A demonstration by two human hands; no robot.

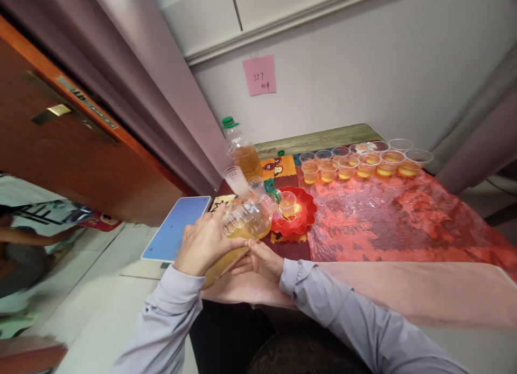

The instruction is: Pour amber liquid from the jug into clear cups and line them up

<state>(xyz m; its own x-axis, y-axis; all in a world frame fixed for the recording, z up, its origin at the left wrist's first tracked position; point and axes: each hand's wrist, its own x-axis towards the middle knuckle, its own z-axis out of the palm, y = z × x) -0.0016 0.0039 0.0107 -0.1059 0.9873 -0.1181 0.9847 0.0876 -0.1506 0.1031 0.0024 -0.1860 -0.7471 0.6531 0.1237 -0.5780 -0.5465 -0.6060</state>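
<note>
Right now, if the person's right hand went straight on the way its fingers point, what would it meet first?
Most likely the tilted clear plastic bottle of yellow liquid, which the right hand seems to touch from below, though depth there is hard to judge.

handwritten 357, unclear characters below, pink note (259, 75)

At the upper left we see a brown door (81, 164) with a metal handle (52, 114), and beside it a mauve curtain (137, 88). Near the top centre we find a pink note (259, 76) marked 357 on the pale wall (343, 77). Left of centre we have a white-edged blue board (174, 228), and at the left edge part of a person (24, 258) near pale floor tiles (92, 293)
</note>
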